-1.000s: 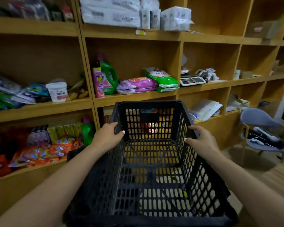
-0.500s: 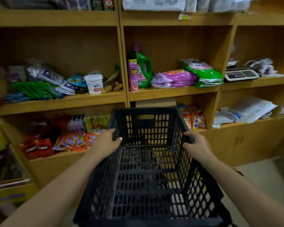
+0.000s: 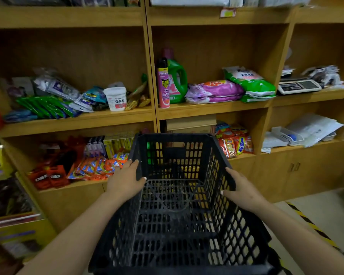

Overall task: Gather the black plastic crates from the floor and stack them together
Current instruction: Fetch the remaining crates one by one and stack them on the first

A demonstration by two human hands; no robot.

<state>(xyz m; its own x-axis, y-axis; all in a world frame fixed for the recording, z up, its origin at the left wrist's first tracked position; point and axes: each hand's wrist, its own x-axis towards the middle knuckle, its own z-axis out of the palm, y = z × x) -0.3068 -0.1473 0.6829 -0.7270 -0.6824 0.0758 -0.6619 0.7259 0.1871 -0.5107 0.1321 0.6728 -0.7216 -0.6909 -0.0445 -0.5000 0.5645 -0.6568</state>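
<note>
Shelves have slid rightward since a moment ago, while my left hand and right hand, arms outstretched, stay clamped, fingers curled over the side rims of the black plastic crate, held before the wooden shelving.

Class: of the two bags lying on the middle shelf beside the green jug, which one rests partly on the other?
The green bag; its left end lies on the pink bag.
</note>
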